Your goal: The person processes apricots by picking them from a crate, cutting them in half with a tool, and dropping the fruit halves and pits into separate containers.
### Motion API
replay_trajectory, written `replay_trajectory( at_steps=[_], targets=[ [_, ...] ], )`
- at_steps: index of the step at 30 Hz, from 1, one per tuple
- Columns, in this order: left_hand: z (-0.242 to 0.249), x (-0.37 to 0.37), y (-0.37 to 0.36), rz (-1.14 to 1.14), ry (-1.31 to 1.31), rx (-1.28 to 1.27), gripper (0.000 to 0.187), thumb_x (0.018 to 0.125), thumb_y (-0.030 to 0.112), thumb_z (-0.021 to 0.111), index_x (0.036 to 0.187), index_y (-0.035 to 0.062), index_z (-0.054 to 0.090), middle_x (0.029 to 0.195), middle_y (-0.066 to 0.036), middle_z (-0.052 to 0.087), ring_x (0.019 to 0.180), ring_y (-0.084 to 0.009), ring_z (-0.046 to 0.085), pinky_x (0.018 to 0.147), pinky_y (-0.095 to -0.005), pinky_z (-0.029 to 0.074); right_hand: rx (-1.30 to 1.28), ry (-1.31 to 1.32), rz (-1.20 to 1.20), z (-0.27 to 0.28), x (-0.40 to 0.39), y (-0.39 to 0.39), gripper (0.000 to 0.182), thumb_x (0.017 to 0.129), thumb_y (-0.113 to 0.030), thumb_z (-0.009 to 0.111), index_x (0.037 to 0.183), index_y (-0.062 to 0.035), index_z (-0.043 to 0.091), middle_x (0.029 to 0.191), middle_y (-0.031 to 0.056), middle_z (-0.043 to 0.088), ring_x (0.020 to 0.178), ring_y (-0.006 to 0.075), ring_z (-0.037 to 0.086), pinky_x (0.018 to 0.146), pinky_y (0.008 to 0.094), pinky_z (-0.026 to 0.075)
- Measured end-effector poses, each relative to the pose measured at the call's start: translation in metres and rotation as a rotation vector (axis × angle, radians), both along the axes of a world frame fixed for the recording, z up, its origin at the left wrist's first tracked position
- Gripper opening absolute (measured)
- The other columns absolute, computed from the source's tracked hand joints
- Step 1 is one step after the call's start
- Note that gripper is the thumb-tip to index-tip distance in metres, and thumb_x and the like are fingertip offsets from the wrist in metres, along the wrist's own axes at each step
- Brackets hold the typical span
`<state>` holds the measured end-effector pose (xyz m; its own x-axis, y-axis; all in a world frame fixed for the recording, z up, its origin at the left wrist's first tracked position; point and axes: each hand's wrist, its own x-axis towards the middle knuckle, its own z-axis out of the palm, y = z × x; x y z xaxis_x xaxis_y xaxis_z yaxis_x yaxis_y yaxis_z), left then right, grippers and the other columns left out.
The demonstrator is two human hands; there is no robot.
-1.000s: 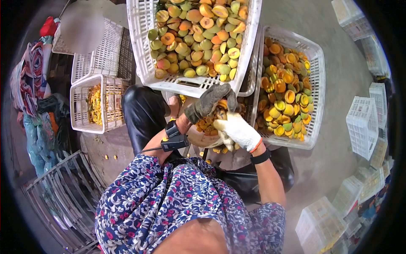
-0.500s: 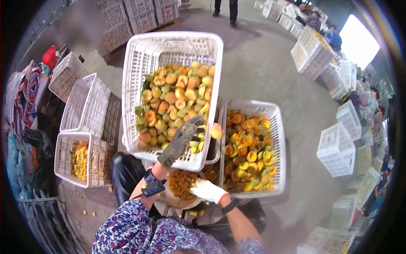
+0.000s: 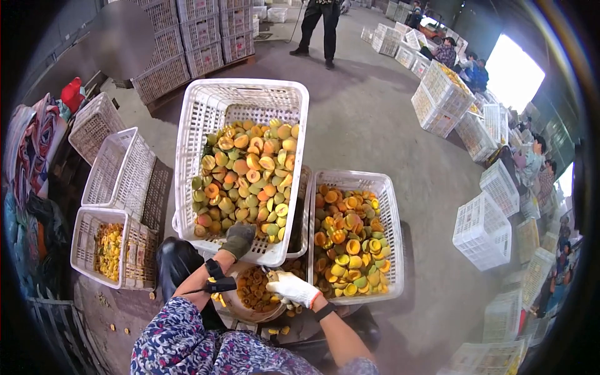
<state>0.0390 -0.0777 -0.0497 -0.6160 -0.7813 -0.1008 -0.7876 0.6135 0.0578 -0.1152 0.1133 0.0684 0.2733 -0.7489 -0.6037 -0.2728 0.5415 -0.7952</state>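
Observation:
My left hand [image 3: 239,240], in a dark glove, reaches into the near end of the tilted white crate [image 3: 304,125], among the peaches and peach halves [image 3: 245,169]. Its fingers are hidden by the glove and fruit. My right hand [image 3: 292,288], in a white glove, is closed in front of me, with a small dark tool tip showing at its fingers. It is just over the right side of a round bucket [image 3: 232,306] holding small orange-brown pieces [image 3: 253,289]. Right of the tilted crate, another white crate [image 3: 397,250] holds hollowed peach halves [image 3: 351,237].
At left, a white crate [image 3: 78,250] holds yellow pieces, beside other crates [image 3: 119,169]. Stacked crates [image 3: 203,37] stand at the back left. A person [image 3: 319,28] stands ahead. More crates [image 3: 481,231] and seated people [image 3: 478,74] line the right side.
My left hand has moved down and left from the crate's right edge into its near end. The peach half beside it is gone from there. The view has shifted, showing more of the standing person.

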Motion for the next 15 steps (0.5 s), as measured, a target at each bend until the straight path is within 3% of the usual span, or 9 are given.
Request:
replay_trajectory(
  at_steps=[2,6,8,10,11,12,15],
  targets=[
    [0.006,0.002,0.001,0.034,-0.03,0.03,0.02,0.083,0.015,0.056,0.1,0.0113,0.065,0.096,-0.012,0.068,0.095,-0.0321,0.064,0.074,-0.0446,0.053,-0.104,0.05,0.017,-0.036,0.004,0.004,0.027,0.085,-0.031,0.057,0.084,-0.005,0.051,0.063,0.0024,0.05,0.048,0.011,0.051,0.042,0.0278,0.044],
    [0.011,0.012,0.001,0.001,-0.001,0.097,0.019,0.083,0.015,0.055,0.099,0.0119,0.065,0.093,-0.013,0.068,0.093,-0.0334,0.064,0.075,-0.0466,0.053,0.015,0.017,-0.142,0.021,-0.004,-0.01,0.019,0.085,-0.024,0.056,0.088,-0.0062,0.051,0.063,0.0009,0.051,0.049,0.0105,0.051,0.041,0.0269,0.042],
    [0.0,0.027,0.006,0.089,0.069,0.102,0.018,0.084,0.015,0.054,0.097,0.0096,0.064,0.092,-0.015,0.068,0.089,-0.0364,0.065,0.074,-0.0466,0.053,-0.092,-0.072,-0.208,-0.009,0.003,-0.002,0.015,0.085,-0.022,0.056,0.088,-0.0077,0.051,0.063,0.0001,0.051,0.049,0.0098,0.05,0.041,0.026,0.041],
    [-0.025,0.037,-0.025,0.059,0.383,0.152,0.023,0.087,0.018,0.057,0.106,0.0062,0.064,0.088,-0.012,0.068,0.082,-0.0309,0.066,0.073,-0.0411,0.053,-0.083,-0.116,-0.369,0.021,-0.004,-0.016,0.011,0.088,-0.019,0.054,0.088,-0.0084,0.051,0.062,-0.0002,0.051,0.048,0.0094,0.049,0.042,0.0254,0.04],
    [0.011,0.037,-0.006,0.099,1.005,0.608,0.036,0.087,0.019,0.064,0.118,0.0008,0.058,0.095,-0.007,0.065,0.086,-0.0181,0.06,0.073,-0.0328,0.051,-0.119,-0.138,-0.416,0.016,-0.006,-0.019,0.012,0.09,-0.018,0.055,0.094,-0.0067,0.053,0.062,0.0003,0.05,0.048,0.0102,0.049,0.042,0.0268,0.041],
    [0.048,0.031,0.006,0.274,1.062,0.899,0.041,0.09,0.018,0.062,0.126,0.001,0.053,0.105,-0.005,0.062,0.089,-0.0127,0.058,0.075,-0.028,0.05,-0.146,-0.159,-0.464,0.008,-0.007,-0.019,0.013,0.092,-0.016,0.056,0.099,-0.0049,0.054,0.061,0.0008,0.05,0.047,0.011,0.049,0.042,0.0281,0.043],
    [0.09,0.013,0.035,0.273,1.421,1.271,0.043,0.092,0.017,0.06,0.13,0.0007,0.049,0.122,-0.009,0.057,0.101,-0.0147,0.06,0.086,-0.0271,0.05,-0.188,-0.159,-0.521,-0.002,-0.005,-0.025,0.019,0.092,-0.018,0.056,0.104,-0.0038,0.05,0.06,0.0016,0.049,0.045,0.0116,0.05,0.039,0.0281,0.043]
  ],
)
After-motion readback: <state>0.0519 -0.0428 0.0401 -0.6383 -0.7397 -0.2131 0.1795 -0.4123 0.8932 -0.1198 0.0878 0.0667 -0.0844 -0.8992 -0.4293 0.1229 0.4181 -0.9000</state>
